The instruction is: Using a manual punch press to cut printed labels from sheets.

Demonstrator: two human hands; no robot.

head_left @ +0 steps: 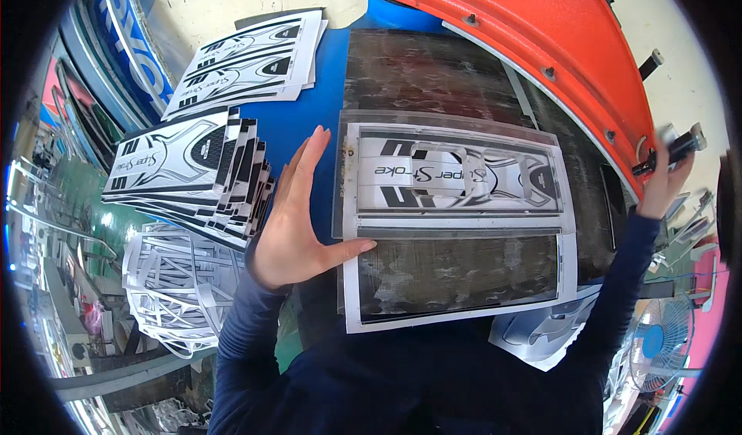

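My left hand (pixel 297 214) is flat and open, fingers together, its thumb touching the left edge of a white paper frame (pixel 352 311) with its middle cut out. Just above lies a printed sheet (pixel 456 174) with a black, white and grey car-shaped graphic under a clear plate, on a dark press bed (pixel 433 71). My right hand (pixel 665 176) is raised at the far right, closed around a black handle (pixel 676 149) on the big orange press lid (pixel 541 40).
Stacks of printed sheets lie at the left (pixel 185 164) and upper left (pixel 247 60). A heap of cut-out paper frames (pixel 178 288) sits below them. Another printed piece (pixel 549 334) lies at the lower right, near a small fan (pixel 657 350).
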